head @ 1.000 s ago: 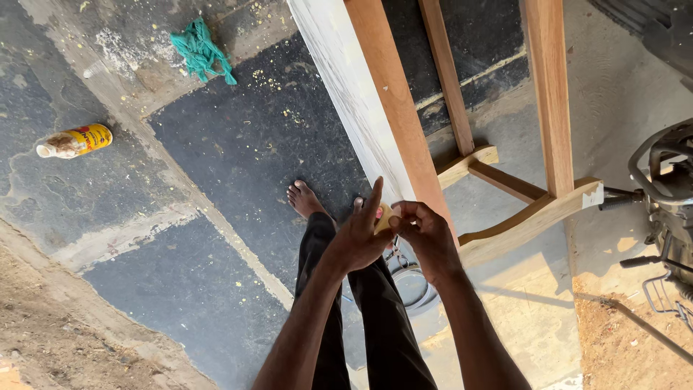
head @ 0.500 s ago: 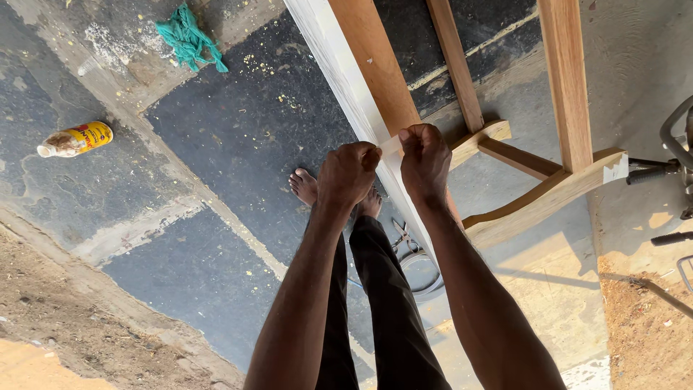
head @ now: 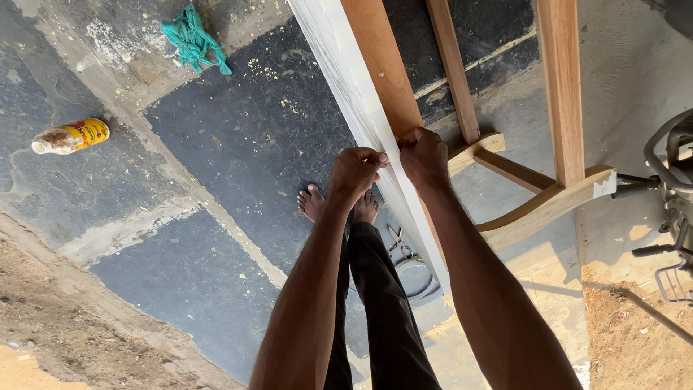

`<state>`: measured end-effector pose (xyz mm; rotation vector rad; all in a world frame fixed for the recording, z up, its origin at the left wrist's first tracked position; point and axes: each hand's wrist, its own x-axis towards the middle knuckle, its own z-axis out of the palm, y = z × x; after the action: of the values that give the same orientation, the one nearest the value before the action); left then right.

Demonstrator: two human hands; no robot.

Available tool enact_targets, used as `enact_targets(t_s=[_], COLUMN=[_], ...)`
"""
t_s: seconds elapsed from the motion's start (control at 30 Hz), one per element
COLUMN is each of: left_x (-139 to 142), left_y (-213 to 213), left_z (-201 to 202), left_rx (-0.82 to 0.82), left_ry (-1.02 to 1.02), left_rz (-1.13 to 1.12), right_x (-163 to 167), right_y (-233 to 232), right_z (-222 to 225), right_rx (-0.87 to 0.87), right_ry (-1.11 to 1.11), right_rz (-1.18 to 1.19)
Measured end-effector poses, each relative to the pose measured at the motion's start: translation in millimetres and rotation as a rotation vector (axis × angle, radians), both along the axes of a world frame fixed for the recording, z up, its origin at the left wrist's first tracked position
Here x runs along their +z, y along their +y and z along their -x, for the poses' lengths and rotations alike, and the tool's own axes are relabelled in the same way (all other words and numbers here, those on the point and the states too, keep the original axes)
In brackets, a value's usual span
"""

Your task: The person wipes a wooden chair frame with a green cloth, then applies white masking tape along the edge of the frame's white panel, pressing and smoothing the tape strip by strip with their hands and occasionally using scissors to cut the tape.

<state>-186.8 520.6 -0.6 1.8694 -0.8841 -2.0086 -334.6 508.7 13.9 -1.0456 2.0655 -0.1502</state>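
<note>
A wooden furniture frame (head: 556, 87) stands before me, its long front rail (head: 361, 79) brown on one face and whitish on the edge. My left hand (head: 355, 173) is fisted against the whitish edge of that rail. My right hand (head: 424, 155) is closed over the rail's brown face just beside it. Whether a small thing lies between the fingers is hidden. My bare feet (head: 339, 204) and dark trousers show below the hands.
A yellow bottle (head: 71, 136) lies on the dark stone floor at left, a teal rag (head: 193, 40) at the top. A wire coil (head: 415, 271) rests by my feet. A machine (head: 671, 202) stands at the right edge, with sawdust below it.
Both hands rose from in front of my legs to the rail and closed into fists on it. The view shifted slightly.
</note>
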Motion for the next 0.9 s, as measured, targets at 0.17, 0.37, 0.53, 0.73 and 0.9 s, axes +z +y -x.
enact_targets(t_s=[0.17,0.37,0.53,0.73,0.9], left_x=[0.0,-30.7,-24.7,-8.5,2.9], left_y=[0.4,24.2,91.3,128.4,142.3], left_z=[3.6,6.4,-13.0,-32.7,-30.7], left_rx=[-0.028,0.596,0.450,0.283,0.248], left_ry=[-0.044,0.320,0.152,0.143,0.224], left_rz=[-0.010,-0.530,-0.506,-0.320,-0.186], right_x=[16.4,5.5,3.7,-1.0,6.1], right_y=[35.1,47.5,34.8,38.8,47.1], right_z=[-10.8,-27.4,-37.1,-33.8,-31.5], right_rx=[0.118,0.443,0.386,0.411,0.434], right_ry=[0.005,0.273,0.394,0.432,0.500], right_rz=[0.279,0.471,0.474,0.551,0.515])
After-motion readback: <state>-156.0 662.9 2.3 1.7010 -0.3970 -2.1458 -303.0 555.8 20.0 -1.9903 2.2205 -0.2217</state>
